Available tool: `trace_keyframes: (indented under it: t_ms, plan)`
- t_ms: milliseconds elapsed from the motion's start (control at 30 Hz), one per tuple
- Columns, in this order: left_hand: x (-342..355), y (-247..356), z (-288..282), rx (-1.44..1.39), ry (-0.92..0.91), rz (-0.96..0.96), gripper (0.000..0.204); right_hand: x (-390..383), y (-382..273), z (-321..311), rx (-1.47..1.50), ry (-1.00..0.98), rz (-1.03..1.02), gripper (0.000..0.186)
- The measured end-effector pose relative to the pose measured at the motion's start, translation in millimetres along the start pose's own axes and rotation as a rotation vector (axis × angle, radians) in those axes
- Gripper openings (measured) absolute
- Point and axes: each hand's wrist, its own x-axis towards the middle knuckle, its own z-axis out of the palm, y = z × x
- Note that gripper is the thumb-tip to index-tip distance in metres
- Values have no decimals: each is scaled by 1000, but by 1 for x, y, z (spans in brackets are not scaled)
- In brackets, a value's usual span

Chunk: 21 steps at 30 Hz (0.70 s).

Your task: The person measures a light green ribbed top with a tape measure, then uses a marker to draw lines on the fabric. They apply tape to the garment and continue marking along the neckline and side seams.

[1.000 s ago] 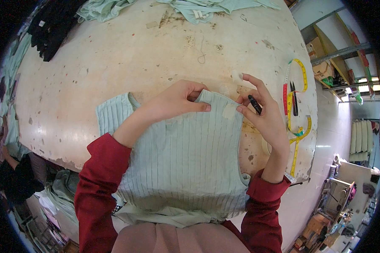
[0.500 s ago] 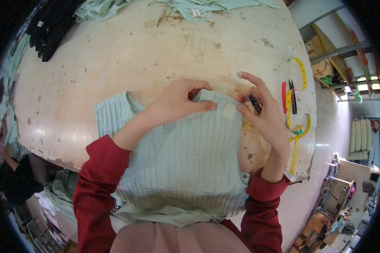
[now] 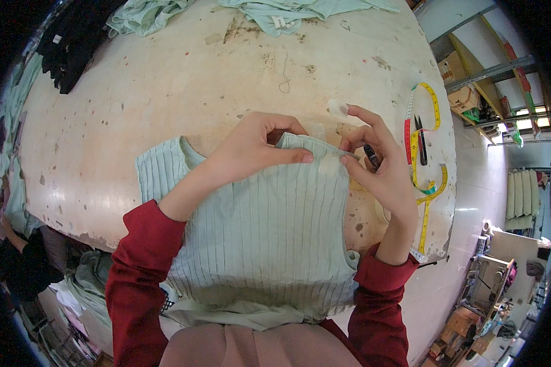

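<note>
A sleeveless mint-green top with vertical pleats (image 3: 257, 232) lies in front of me, its lower part gathered at the table's near edge. My left hand (image 3: 257, 147) pinches its upper edge near the neckline between thumb and fingers. At the right shoulder corner, the thumb and a finger of my right hand (image 3: 382, 165) grip the edge, with another finger raised. A short black pen-like tool (image 3: 371, 156) rests inside the right hand; its tip is hidden. Between the hands, the top's edge is stretched. A pale patch (image 3: 332, 164) shows on the cloth just below it.
To the right lie a yellow tape measure (image 3: 423, 159) and a black pointed hand tool (image 3: 420, 140) on the stained table (image 3: 183, 79). More mint-green garments (image 3: 300, 11) and a black cloth pile (image 3: 73, 49) lie on its far side. Another person's arm (image 3: 15, 235) shows at far left.
My hands keep their hold on the top's edge. The black tool has tilted slightly in my right hand, and the whole view has shifted a little.
</note>
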Motion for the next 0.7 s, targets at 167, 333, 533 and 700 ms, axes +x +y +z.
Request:
trace_keyframes:
  t_ms: [167, 333, 533, 700]
  plan:
    - [-2, 3, 7, 12, 21, 71, 23, -2, -3, -1, 5, -21, -37, 65]
    - [-4, 6, 13, -34, 54, 202, 21, -1, -2, 0, 2, 1, -85, 65]
    - [-6, 14, 1, 3, 23, 27, 21, -1, -1, 2, 20, 26, -87, 66]
    - [-11, 24, 4, -26, 18, 90, 18, -3, -5, 0, 32, 5, -81, 64]
